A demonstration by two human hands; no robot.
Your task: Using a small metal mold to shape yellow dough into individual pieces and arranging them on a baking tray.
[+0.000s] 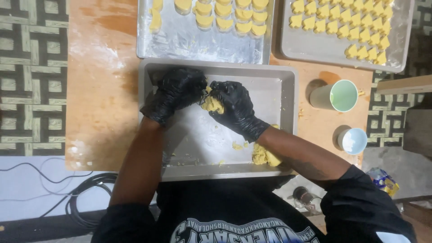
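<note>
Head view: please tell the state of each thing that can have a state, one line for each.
Left hand: gloved, pressing the dough piece.
Right hand: gloved, gripping the dough piece.
Dough piece: held between both hands.
Dough lump: resting in the tray.
Tray: floured, crumbs inside.
Green cup: lying on its side.
Baking sheets: partly filled with cut shapes.

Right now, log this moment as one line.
left hand: gloved, on dough piece | right hand: gloved, pinching same piece | over grey tray | dough lump near right forearm
</note>
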